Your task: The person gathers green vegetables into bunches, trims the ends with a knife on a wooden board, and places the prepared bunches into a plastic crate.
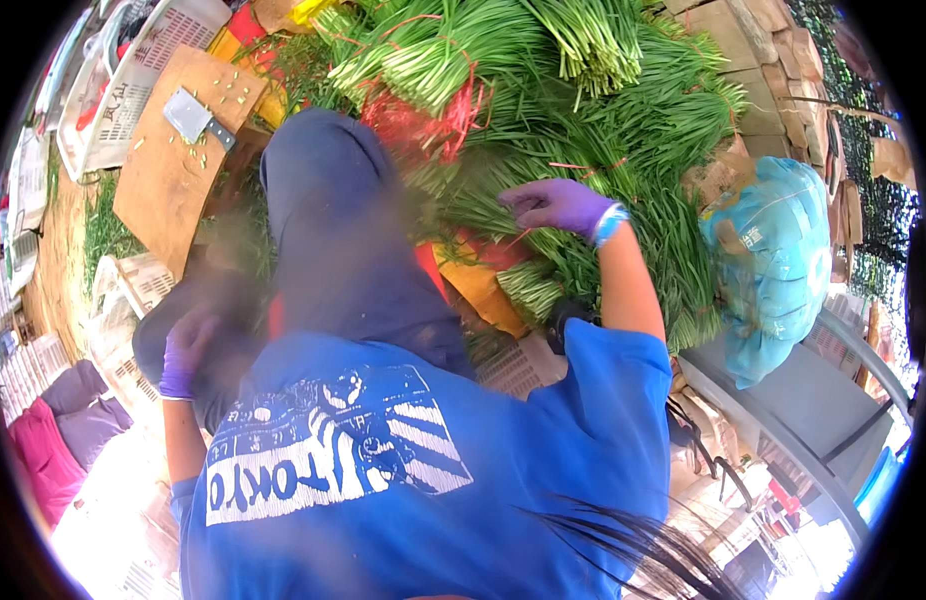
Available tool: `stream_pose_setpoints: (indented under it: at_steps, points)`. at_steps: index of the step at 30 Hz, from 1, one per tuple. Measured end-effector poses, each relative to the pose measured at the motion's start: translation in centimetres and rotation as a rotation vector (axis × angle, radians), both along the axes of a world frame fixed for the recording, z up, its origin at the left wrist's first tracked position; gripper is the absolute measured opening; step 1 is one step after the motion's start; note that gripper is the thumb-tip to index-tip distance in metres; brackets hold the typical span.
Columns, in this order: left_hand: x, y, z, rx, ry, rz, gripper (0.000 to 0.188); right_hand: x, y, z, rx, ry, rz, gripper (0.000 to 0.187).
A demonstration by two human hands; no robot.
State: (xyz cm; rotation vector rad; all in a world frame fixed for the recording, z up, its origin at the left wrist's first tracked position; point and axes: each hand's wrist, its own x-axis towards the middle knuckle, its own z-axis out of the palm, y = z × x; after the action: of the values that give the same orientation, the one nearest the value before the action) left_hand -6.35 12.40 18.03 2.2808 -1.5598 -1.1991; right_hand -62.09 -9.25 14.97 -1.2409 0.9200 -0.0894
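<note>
My right hand (558,207), in a purple glove, reaches over a large heap of long green leafy stalks, likely garlic chives (673,130). Its fingers are loosely bent, with the thumb apart from them. A thin red strand shows just below the thumb; whether the hand touches it I cannot tell. Several bundles bound with red ties (433,60) lie on top of the heap. My left hand (186,350), also gloved in purple, is down beside my left leg. Haze and blur hide its fingers.
A cleaver (196,118) lies on a wooden board (158,195) at the left, among small cut bits. White plastic baskets (168,45) stand beyond it. At the right, a full blue plastic bag (778,260) rests near a grey metal frame (833,400). Cardboard (718,35) lines the far right.
</note>
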Motion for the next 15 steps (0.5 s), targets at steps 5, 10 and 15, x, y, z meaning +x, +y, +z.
stream_pose_setpoints:
  at_steps: [5,10,15]
  points:
    - [-0.7,1.7,0.2,-0.049,0.046,0.138,0.027,2.7,0.7,-6.3,-0.197,0.409,0.158,0.052]
    - [-1.8,3.1,0.8,-0.12,0.034,0.14,0.027,6.9,0.0,-7.3,-0.379,0.398,0.283,0.052]
    - [-1.7,-3.0,4.1,-0.308,-0.092,0.064,0.028,9.4,0.6,-1.2,-0.293,0.21,0.099,0.042]
